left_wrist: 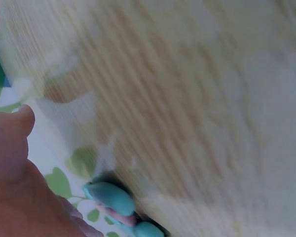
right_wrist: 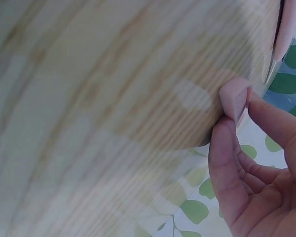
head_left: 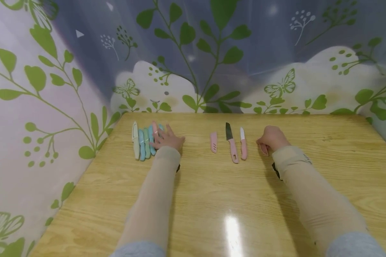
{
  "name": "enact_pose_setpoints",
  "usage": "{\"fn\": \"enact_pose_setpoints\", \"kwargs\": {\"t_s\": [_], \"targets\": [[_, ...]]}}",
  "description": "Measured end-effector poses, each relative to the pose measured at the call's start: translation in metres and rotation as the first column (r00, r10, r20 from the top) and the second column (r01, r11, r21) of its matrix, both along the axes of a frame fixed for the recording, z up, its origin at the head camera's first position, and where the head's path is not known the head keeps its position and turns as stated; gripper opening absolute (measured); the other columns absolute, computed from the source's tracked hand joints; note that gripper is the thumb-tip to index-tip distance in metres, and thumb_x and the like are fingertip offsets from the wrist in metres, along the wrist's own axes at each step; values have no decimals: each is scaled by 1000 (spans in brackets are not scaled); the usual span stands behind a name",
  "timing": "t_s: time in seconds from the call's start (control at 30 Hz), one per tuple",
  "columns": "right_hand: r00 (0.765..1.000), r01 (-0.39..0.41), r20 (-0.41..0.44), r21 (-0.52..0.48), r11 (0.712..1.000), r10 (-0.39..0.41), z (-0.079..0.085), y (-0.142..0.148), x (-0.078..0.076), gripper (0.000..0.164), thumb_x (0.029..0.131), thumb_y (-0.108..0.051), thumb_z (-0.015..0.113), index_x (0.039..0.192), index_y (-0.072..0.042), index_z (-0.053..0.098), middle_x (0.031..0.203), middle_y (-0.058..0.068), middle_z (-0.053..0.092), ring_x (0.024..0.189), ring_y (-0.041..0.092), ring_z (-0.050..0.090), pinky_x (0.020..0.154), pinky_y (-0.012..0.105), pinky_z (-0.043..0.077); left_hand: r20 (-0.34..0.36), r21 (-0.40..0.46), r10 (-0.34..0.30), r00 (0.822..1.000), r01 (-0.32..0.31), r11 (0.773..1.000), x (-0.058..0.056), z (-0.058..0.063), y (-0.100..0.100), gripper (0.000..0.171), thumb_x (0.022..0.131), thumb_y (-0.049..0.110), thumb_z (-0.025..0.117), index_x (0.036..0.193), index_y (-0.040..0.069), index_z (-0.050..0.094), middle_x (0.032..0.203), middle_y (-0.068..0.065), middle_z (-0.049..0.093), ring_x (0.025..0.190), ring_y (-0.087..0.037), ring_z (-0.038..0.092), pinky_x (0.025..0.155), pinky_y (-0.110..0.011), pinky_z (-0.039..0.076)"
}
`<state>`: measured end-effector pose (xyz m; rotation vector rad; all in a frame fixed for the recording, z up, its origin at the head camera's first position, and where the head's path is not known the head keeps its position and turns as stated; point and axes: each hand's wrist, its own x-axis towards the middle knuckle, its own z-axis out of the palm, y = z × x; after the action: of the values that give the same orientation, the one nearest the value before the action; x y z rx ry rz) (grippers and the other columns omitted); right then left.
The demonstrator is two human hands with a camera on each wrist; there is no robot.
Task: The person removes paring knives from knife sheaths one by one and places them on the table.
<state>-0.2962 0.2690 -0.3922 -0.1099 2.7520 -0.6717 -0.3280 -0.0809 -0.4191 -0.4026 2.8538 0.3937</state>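
Observation:
Between thumb and fingertips, my right hand (head_left: 274, 138) pinches a small pink knife sheath (right_wrist: 234, 96), its open end showing in the right wrist view. My left hand (head_left: 168, 139) spreads its fingers over the right end of a row of knives; whether it touches them is unclear. That row holds a cream sheathed knife (head_left: 135, 142), a green one (head_left: 147, 144), blue ones and a pink one (head_left: 154, 126) partly under the fingers. Between the hands lie a pink-handled knife (head_left: 233, 148) with a black blade, a smaller pink knife (head_left: 243, 149) with a pale blade, and a slotted pink sheath (head_left: 213, 142).
Everything lies on a wood-grain table (head_left: 202, 200). A curtain (head_left: 260, 43) printed with leaves and butterflies stands behind its back edge and along the left side. Light glares off the table's front middle.

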Motion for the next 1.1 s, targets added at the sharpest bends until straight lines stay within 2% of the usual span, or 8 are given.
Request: {"fn": "enact_pose_setpoints", "kwargs": {"t_s": [0.2,0.43,0.63,0.7,0.8,0.93,1.03,1.1], "targets": [[1000,-8,-6,6,1000,8,-1,-2,2,53,95,-15,55,43,-6,65,39,1,55,39,14,52,94,45,45,35,19,37,999,-37,999,2,-5,-10,94,94,65,40,154,19,-17,159,-20,-15,145,-46,-14,110,-71,1],[1000,-12,0,17,1000,12,-1,-4,3,52,95,-15,56,45,-6,65,41,2,57,40,14,53,94,46,45,92,11,95,991,-96,995,-4,-12,-13,89,100,57,32,151,0,-14,159,-20,-16,147,-41,-12,114,-66,0],[1000,-5,-5,17,1000,5,0,-2,0,53,96,-14,55,44,-5,64,40,1,56,40,14,53,97,49,43,104,-118,63,993,-50,992,-8,1,-1,53,106,25,24,148,-7,27,158,-30,3,146,-45,7,113,-61,20],[1000,2,-7,4,1000,-1,1,-1,0,54,96,-14,56,44,-5,64,40,1,55,40,15,53,97,49,43,111,-212,27,993,-3,977,-8,7,2,46,107,20,26,140,-4,45,153,-32,19,137,-45,25,104,-54,36],[1000,2,-4,-5,1000,-2,0,-1,0,53,96,-15,56,44,-5,64,39,1,55,40,15,53,96,48,44,111,-279,25,994,7,960,-6,14,4,43,107,18,27,138,0,50,149,-30,29,103,-32,46,76,-37,44],[1000,13,-4,2,1000,-12,0,-1,0,53,96,-16,57,44,-5,64,39,0,55,40,14,52,93,46,45,106,-318,-10,994,43,947,-3,21,3,39,105,15,32,133,2,56,131,-21,58,56,-13,36,50,-24,33],[1000,25,-3,7,1000,-25,0,-1,0,53,96,-16,57,44,-5,64,39,0,55,39,13,51,88,43,46,115,-369,-83,990,120,921,-1,24,1,36,103,11,35,121,4,65,93,-9,71,44,-7,25,45,-20,28],[1000,31,4,4,1000,-31,0,-2,1,54,96,-17,57,44,-6,64,40,1,55,39,13,50,82,39,47,142,-424,-151,978,198,884,0,25,0,33,101,6,39,119,4,67,83,-7,70,43,-8,29,47,-21,30]]}}
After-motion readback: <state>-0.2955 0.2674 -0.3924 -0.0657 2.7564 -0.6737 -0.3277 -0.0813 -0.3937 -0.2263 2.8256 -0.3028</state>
